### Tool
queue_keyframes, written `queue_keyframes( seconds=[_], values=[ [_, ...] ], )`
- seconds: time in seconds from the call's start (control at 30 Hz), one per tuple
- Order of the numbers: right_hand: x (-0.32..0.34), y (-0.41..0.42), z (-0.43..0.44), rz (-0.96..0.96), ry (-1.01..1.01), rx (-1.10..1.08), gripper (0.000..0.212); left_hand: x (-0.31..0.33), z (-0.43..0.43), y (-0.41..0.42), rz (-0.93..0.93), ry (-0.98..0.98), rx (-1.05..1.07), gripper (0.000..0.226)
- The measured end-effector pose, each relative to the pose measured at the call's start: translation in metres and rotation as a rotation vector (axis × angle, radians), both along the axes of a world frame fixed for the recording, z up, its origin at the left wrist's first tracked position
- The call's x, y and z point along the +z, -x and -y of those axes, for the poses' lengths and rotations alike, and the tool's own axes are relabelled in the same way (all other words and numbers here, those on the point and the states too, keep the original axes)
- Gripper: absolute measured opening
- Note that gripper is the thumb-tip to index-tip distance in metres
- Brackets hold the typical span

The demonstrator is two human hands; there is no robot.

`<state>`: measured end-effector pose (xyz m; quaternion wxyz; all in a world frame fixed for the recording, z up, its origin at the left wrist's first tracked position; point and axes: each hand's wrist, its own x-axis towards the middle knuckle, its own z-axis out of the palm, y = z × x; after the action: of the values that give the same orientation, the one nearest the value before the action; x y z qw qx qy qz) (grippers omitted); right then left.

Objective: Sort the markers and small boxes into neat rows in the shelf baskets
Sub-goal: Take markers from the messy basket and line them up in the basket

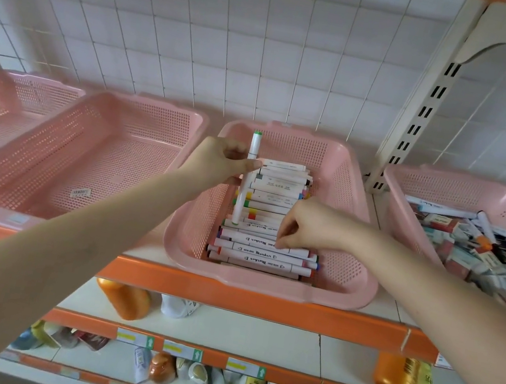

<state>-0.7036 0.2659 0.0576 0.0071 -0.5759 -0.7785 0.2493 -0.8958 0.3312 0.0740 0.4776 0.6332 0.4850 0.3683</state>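
Note:
A pink basket [341,273] in the middle of the shelf holds a neat row of white markers [263,254] lying crosswise. My left hand [220,161] pinches a white marker with a green cap [247,177], held upright over the row. My right hand [303,225] reaches into the basket from the right, its fingertips pinching a marker near the front of the row. To the right, another pink basket [413,185] holds a jumbled heap of markers and small boxes [482,253].
Two more pink baskets [82,163] stand at the left, one overlapping the other, nothing in them but a barcode sticker. An orange shelf edge [228,291] runs below. Lower shelves carry orange bottles [126,301] and other goods. A cream upright [423,106] separates the bays.

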Motion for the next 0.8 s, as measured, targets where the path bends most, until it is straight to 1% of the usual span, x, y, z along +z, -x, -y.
queue_keyframes(
  seconds=[0.2, 0.3, 0.43, 0.5, 0.57, 0.63, 0.7, 0.73, 0.8],
  values=[
    [-0.002, -0.003, -0.002, 0.055, -0.034, -0.015, 0.020, 0.001, 0.005, -0.008, -0.014, -0.021, -0.026, 0.034],
    [0.007, -0.009, -0.007, 0.030, -0.067, -0.037, 0.021, 0.002, 0.004, -0.009, 0.001, -0.014, -0.048, 0.032],
    [0.022, -0.026, -0.014, -0.121, -0.160, -0.151, 0.023, 0.004, 0.004, -0.012, 0.041, -0.002, -0.038, 0.032],
    [0.022, -0.029, -0.013, -0.208, -0.130, -0.174, 0.028, 0.006, 0.007, -0.016, 0.108, 0.006, -0.047, 0.021],
    [0.017, -0.024, -0.009, -0.334, -0.053, -0.159, 0.025, 0.009, 0.009, -0.022, 0.212, 0.031, -0.063, 0.007],
    [0.013, -0.015, -0.008, -0.458, -0.004, -0.158, 0.020, 0.011, 0.010, -0.027, 0.300, 0.049, -0.082, 0.003],
    [0.013, -0.010, -0.010, -0.514, -0.004, -0.175, 0.022, 0.012, 0.010, -0.030, 0.324, 0.034, -0.095, 0.003],
    [0.014, -0.010, -0.012, -0.501, -0.025, -0.180, 0.022, 0.013, 0.009, -0.030, 0.318, 0.025, -0.098, 0.003],
    [0.019, -0.016, -0.014, -0.370, -0.120, -0.183, 0.021, 0.013, 0.007, -0.025, 0.329, 0.028, -0.084, 0.007]
  ],
)
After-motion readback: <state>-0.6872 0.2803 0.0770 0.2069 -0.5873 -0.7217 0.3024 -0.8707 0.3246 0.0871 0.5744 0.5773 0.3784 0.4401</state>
